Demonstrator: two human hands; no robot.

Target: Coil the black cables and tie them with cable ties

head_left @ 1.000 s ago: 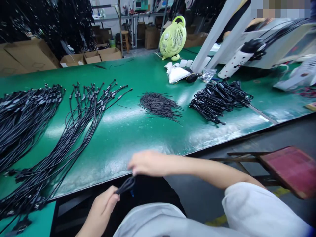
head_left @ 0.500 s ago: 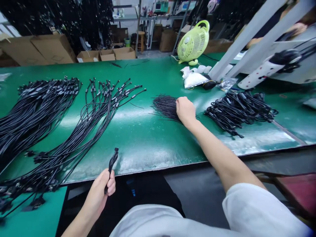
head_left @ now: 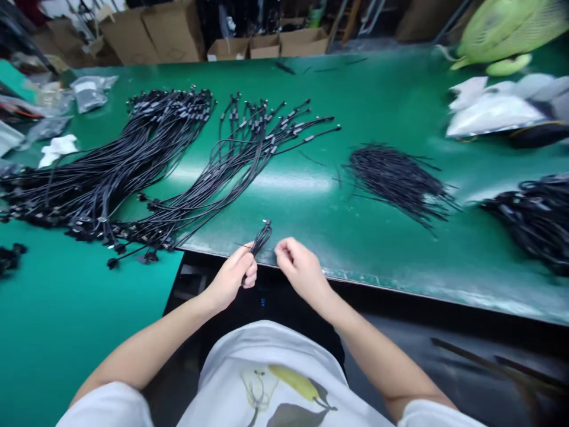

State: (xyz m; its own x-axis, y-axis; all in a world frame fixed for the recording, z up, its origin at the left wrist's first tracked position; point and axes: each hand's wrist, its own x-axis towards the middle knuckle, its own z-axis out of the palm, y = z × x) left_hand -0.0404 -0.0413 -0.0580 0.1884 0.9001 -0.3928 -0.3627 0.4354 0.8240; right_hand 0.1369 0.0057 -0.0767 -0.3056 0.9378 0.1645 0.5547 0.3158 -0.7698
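Observation:
Near the table's front edge, my left hand (head_left: 235, 274) is closed around a folded bundle of black cable (head_left: 262, 237), whose looped end sticks up past the fingers. A thin dark strand, like a twist tie, pokes out to the left above the thumb. Just right of the bundle, my right hand (head_left: 299, 261) has its fingers curled together in a pinch; whatever they hold is too small to make out. Further right on the table lies a pile of thin black ties (head_left: 395, 181).
Long black cables with plugs lie in two heaps, one far left (head_left: 151, 136) and one nearer the middle (head_left: 249, 160). Bundled cables (head_left: 533, 219) rest at the right edge. White plastic bags (head_left: 493, 112) and a green fan (head_left: 507, 32) stand behind. Cardboard boxes (head_left: 173, 32) line the table's far side.
My right hand has left the pile of ties and come back beside my left hand. A thin strand now shows at the cable bundle. The view has swung left and downward.

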